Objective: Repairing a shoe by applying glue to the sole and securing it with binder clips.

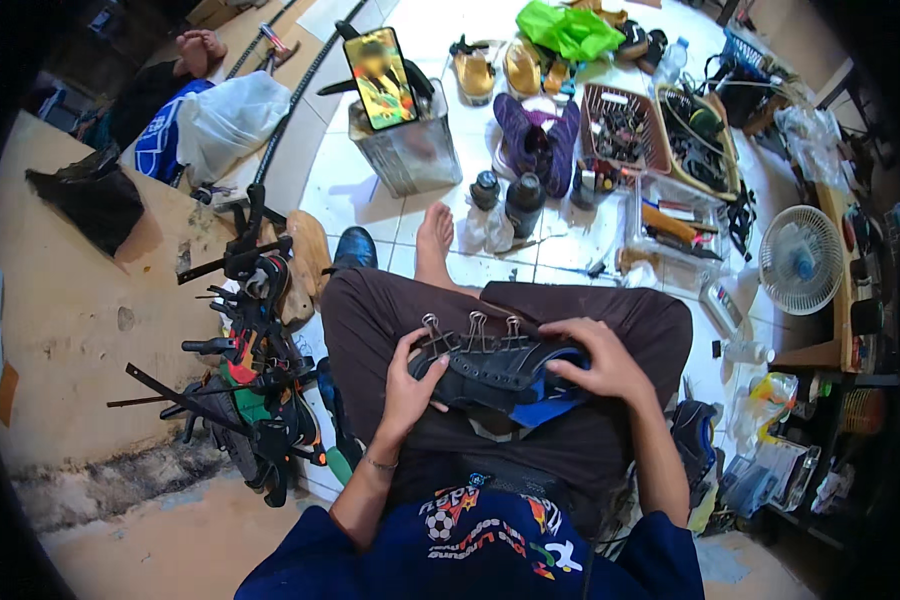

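A black shoe (478, 379) with a blue lining lies sideways across my lap, held between both hands. My left hand (410, 390) grips its toe end, thumb on the upper and fingers wrapped round the far side. At the other end, my right hand (602, 362) holds the heel and collar, its thumb by the blue lining. Three metal binder clips (477, 332) stand in a row along the shoe's far edge, their wire handles pointing away from me. The underside of the shoe is hidden.
Ahead, a phone (380, 80) with a lit screen rests on a metal can (408, 150). Purple shoes (536, 145), dark bottles (524, 200), a brown basket (625, 125) and a clear tool box (675, 225) stand beyond my legs. Clamps (260, 380) pile up left; a white fan (801, 260) stands right.
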{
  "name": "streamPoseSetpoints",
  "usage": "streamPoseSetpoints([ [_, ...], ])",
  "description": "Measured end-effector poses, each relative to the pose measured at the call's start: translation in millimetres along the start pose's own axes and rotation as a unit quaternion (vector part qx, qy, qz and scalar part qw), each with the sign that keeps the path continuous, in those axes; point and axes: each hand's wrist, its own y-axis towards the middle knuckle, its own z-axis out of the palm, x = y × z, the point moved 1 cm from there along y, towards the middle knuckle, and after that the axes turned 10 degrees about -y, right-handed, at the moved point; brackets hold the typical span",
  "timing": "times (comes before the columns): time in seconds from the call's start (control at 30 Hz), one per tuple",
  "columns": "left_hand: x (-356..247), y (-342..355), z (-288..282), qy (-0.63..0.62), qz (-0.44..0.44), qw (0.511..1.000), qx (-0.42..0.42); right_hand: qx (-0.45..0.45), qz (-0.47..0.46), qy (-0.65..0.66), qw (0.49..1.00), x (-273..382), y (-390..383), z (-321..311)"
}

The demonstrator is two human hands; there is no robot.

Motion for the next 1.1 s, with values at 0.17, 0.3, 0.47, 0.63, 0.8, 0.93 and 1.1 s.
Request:
streamPoseSetpoints([
  [0.17,-16.0,-13.3,-10.0,0.205,0.188,0.960,-0.026,-0.088,0.063,0.107,0.988,1.4,-2.8,16.6],
  [0.3,-87.0,-4.9,-17.8,0.332,0.296,0.890,-0.095,-0.082,0.023,-0.048,0.995,5.0,-8.9,20.1],
  [0.47,-208.3,57.2,-37.0,0.170,0.554,0.803,-0.138,-0.041,-0.002,-0.065,0.997,19.8,-12.8,15.7],
  [0.63,-248.8,171.5,-0.8,0.190,0.569,0.790,-0.126,0.042,0.004,-0.044,0.998,17.4,-25.8,-4.5],
  [0.8,-244.8,292.2,42.3,0.411,0.470,0.729,-0.280,0.007,0.149,0.345,0.927,-33.5,-29.9,-11.6],
  [0.93,-235.2,339.1,45.3,0.319,0.463,0.791,-0.240,-0.006,0.103,0.589,0.802,-70.7,-23.3,-16.0],
  [1.1,-234.7,339.9,42.0,0.300,0.513,0.767,-0.240,0.044,0.133,0.608,0.782,-62.9,-3.6,-30.0],
])
